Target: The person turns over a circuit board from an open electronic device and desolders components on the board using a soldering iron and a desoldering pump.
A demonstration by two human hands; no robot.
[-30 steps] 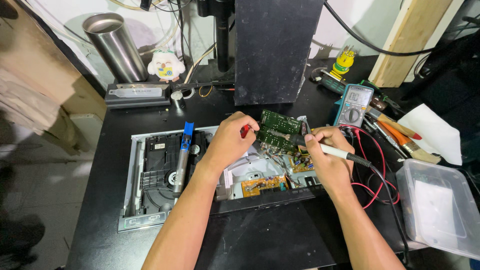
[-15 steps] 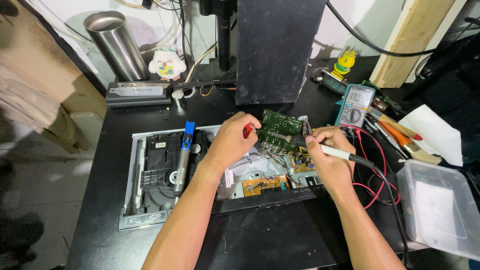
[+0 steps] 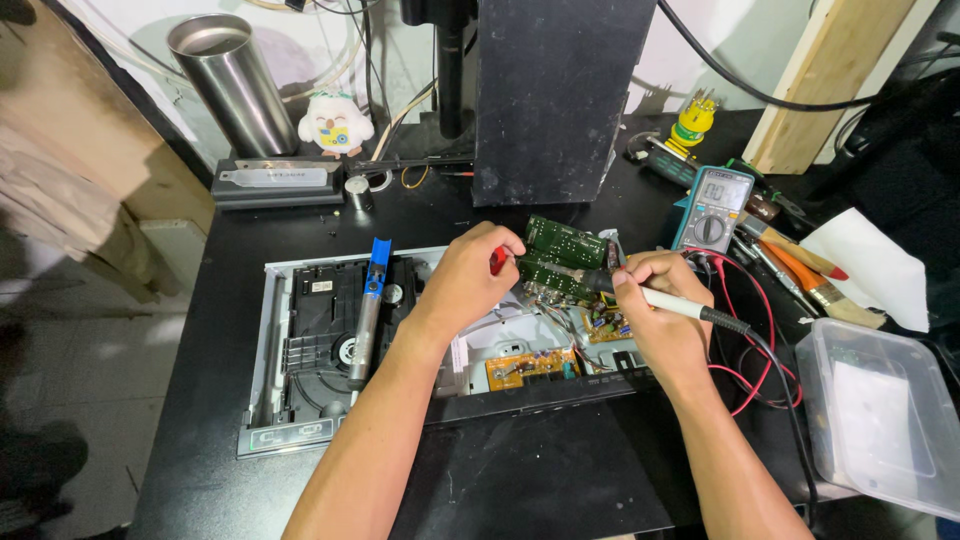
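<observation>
A green circuit board (image 3: 562, 258), studded with small components, stands tilted above an opened silver-cased player (image 3: 300, 350) at the centre of a matt black table (image 3: 210, 270). The left hand (image 3: 470, 280) is curled around the board's left edge, a red-tipped tool peeking from between its fingers. The right hand (image 3: 665, 315) pinches a white-handled soldering iron (image 3: 655, 298) like a pen, its dark tip touching the board. A blue-and-grey desoldering pump (image 3: 368, 310) lies across the player's disc tray at 9 o'clock from the board. At 2 o'clock sits a grey-green multimeter (image 3: 712, 207), red leads looping down beside the right wrist. A clear plastic box (image 3: 880, 420) rests at 4 o'clock. At 12 o'clock rises a rough black speaker cabinet (image 3: 560, 90); at 10 o'clock, a brushed steel cylinder (image 3: 225, 80) against a white wall.
</observation>
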